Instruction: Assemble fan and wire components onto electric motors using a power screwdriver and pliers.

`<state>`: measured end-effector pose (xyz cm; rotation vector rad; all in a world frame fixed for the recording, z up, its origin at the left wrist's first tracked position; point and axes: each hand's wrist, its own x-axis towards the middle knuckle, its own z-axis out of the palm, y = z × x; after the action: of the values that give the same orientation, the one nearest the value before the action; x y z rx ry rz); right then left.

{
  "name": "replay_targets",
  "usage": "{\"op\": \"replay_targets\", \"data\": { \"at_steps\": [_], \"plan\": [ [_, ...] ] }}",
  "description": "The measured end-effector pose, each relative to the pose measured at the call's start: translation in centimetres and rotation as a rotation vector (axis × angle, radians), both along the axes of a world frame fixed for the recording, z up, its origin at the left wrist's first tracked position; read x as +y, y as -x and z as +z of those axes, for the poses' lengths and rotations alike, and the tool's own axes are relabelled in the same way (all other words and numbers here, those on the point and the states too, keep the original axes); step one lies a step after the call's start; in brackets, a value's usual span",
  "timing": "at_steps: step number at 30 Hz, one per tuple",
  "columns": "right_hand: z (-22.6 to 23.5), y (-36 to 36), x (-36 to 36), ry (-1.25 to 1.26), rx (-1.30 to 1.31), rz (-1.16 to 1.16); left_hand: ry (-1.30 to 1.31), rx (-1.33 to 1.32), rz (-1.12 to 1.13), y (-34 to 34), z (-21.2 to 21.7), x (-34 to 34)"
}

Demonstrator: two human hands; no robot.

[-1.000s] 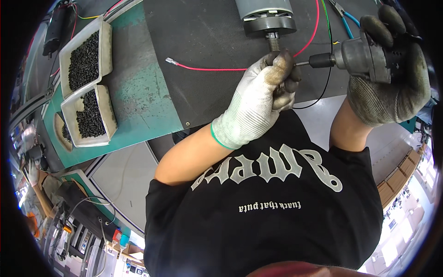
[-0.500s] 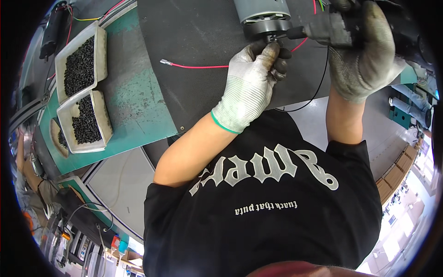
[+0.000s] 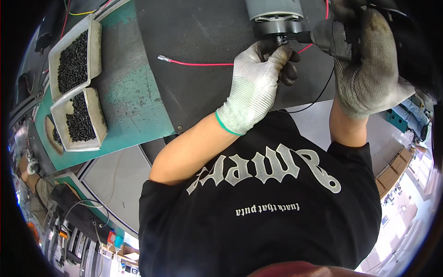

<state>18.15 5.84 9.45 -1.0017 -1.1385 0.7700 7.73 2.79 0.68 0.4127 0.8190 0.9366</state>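
The motor (image 3: 275, 10), a smooth grey cylinder with dark round collar (image 3: 270, 29), is at the top, over the black textured mat (image 3: 194, 37). At its shaft (image 3: 280, 39) curls the left hand (image 3: 256, 71), gloved in ribbed knit; whether it pinches something, I cannot tell. The right hand (image 3: 371, 69), in stained knit, is wrapped around a dark power tool (image 3: 324, 38).

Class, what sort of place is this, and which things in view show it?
Probably a factory workshop: there is a grey motor, two pale trays of small black parts, and a power tool in the gloved right hand.
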Motion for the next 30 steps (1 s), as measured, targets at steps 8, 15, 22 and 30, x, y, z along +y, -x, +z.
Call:
{"op": "replay_targets", "data": {
  "at_steps": [8, 15, 22, 30],
  "plan": [
    [0.6, 0.8, -0.5, 0.117, 0.155, 0.07, 0.006, -0.089, 0.043, -0.2, -0.2, -0.1],
    [4.3, 0.2, -0.4, -0.368, -0.091, -0.286, 0.242, -0.236, 0.182, -0.7, 0.8, -0.9],
    [1.5, -18.3, 4.6, -0.184, -0.516, -0.543, 0.318, -1.031, 0.018, 0.4, -1.9, -0.6],
    [-8.6, -18.7, 2.2, 0.301, -1.378, -0.333, 0.045, -0.29, -0.41, 10.0, 4.7, -1.1]
  ]
}}
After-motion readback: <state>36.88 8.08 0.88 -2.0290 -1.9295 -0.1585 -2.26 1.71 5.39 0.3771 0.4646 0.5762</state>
